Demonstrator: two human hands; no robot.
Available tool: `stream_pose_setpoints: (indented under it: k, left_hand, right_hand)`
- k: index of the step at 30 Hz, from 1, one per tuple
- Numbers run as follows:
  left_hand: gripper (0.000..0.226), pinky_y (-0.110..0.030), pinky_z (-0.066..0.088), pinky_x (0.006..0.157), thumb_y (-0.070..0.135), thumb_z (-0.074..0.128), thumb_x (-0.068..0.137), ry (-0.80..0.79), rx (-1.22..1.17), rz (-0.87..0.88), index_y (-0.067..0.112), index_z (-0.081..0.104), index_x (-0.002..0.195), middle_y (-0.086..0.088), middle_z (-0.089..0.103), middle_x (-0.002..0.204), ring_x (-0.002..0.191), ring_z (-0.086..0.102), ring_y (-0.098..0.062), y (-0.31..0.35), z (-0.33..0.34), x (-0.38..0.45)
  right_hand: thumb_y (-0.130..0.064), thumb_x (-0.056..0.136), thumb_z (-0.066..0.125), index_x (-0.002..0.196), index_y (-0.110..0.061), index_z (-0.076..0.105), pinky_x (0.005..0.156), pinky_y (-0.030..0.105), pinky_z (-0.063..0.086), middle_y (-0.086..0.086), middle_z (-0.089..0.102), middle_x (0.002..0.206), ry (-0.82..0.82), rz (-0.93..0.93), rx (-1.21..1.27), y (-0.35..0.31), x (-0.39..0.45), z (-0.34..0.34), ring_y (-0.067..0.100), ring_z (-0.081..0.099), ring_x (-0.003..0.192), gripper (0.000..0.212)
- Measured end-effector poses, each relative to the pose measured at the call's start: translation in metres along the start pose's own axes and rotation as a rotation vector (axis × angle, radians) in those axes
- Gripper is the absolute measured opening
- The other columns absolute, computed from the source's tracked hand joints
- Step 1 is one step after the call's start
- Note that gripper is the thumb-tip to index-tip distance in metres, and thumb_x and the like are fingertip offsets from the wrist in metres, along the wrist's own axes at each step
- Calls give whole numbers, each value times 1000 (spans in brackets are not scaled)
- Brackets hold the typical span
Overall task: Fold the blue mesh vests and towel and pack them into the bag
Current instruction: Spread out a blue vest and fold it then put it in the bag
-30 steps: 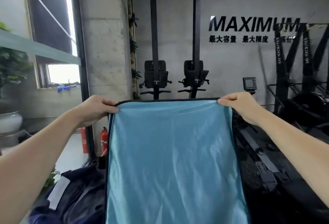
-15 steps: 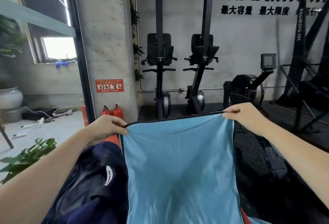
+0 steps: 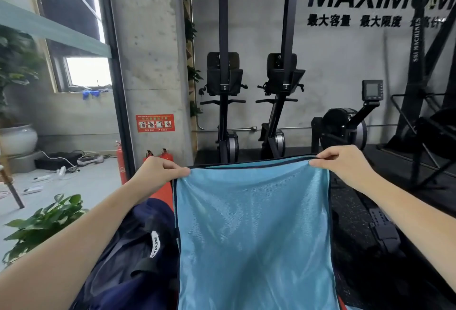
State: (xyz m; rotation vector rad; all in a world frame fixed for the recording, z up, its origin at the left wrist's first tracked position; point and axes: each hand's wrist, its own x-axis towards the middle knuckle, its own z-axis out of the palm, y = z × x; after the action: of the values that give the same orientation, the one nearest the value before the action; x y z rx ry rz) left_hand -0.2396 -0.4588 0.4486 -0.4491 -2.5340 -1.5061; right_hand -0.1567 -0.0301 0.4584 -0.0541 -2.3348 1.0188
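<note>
A light blue mesh vest [image 3: 254, 230] with dark trim hangs flat in front of me, stretched between both hands. My left hand [image 3: 158, 174] pinches its upper left corner. My right hand [image 3: 343, 164] pinches the upper right corner. The vest runs down past the bottom of the frame. A dark navy bag [image 3: 128, 260] with a white label lies low on the left, partly behind the vest and my left forearm. Its opening is not visible.
A red surface [image 3: 162, 193] shows behind the vest under my left hand. Two upright black gym machines [image 3: 224, 102] and a rower [image 3: 345, 124] stand at the back wall. A concrete pillar [image 3: 148, 63], fire extinguishers [image 3: 158, 155] and a potted plant [image 3: 47, 221] are on the left.
The view has dropped from the wall toward the floor, and the vest sits lower in the frame. Both hands keep their pinch on the top corners, now slightly closer together.
</note>
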Motion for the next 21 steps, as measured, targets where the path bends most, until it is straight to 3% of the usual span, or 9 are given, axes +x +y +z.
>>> stream_pose_setpoints:
  k: [9, 13, 18, 21]
  left_hand:
    - [9, -36, 59, 80, 27, 85, 75, 186, -5, 53, 20, 81, 76, 4, 77, 78, 83, 72, -22, 45, -26, -31]
    - [6, -46, 58, 90, 26, 86, 74, 198, -44, 98, 25, 81, 76, 2, 77, 83, 89, 72, -28, 71, -44, -47]
    - [13, -33, 55, 93, 17, 88, 71, 238, -102, 175, 19, 80, 80, 4, 76, 84, 90, 71, -16, 101, -62, -63]
    - [16, -22, 52, 82, 11, 85, 75, 257, -10, 244, 17, 75, 86, 4, 75, 83, 84, 70, -11, 114, -68, -69]
  right_hand:
    - [-36, 72, 87, 74, -22, 75, 67, 21, 43, -3, 72, 75, 93, -50, 5, -40, -22, -42, 14, 64, 76, 19]
    - [-39, 70, 88, 70, -19, 71, 61, 25, 41, 1, 69, 71, 159, -108, -2, -65, -33, -65, 13, 57, 65, 27]
    - [-44, 65, 89, 75, -19, 63, 66, 31, 44, -1, 67, 73, 195, -144, -19, -91, -42, -98, 14, 56, 66, 38]
    - [-41, 67, 89, 83, -25, 68, 68, 27, 44, -5, 69, 77, 141, -167, -33, -103, -47, -113, 12, 61, 73, 31]
